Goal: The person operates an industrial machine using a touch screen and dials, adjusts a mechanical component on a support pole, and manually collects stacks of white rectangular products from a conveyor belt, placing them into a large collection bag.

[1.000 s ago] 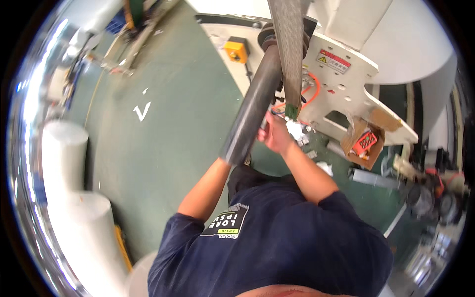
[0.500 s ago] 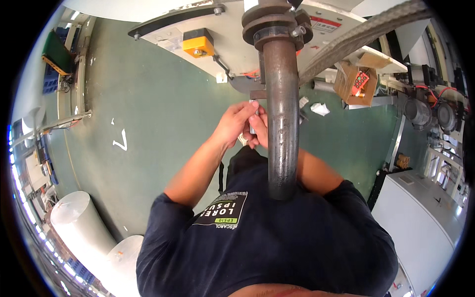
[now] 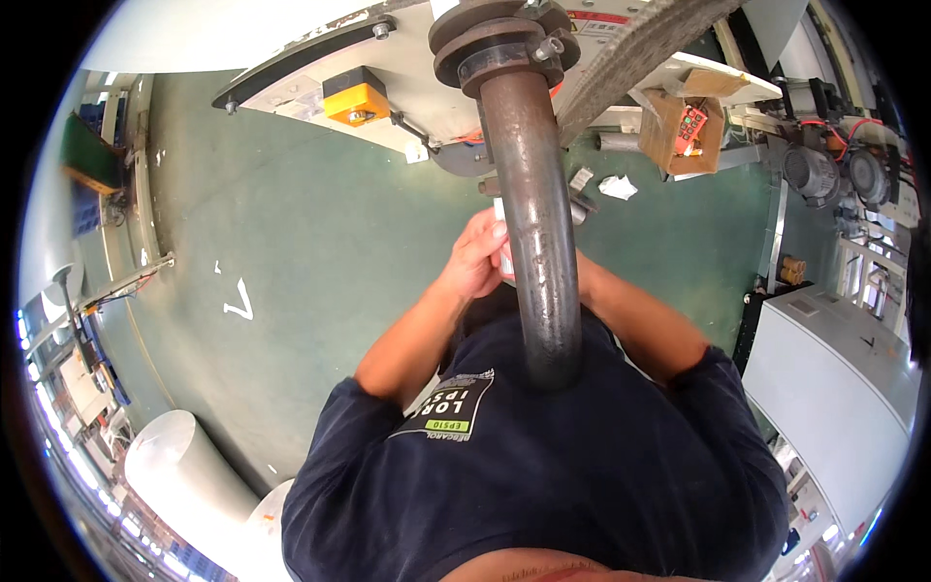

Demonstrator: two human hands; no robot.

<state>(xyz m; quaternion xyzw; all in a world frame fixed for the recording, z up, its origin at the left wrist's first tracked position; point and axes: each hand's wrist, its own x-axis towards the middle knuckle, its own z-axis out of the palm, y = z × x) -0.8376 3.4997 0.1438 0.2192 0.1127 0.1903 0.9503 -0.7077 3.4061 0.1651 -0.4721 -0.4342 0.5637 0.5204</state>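
Head view: left hand closed round a small pale piece, pinched probably to steady it, just left of the dark metal shaft. Right hand mostly behind the shaft; can't tell its grip. Both forearms angle inward from the near side.

head | left fisheye | faces down | close above chest | fingers farther off
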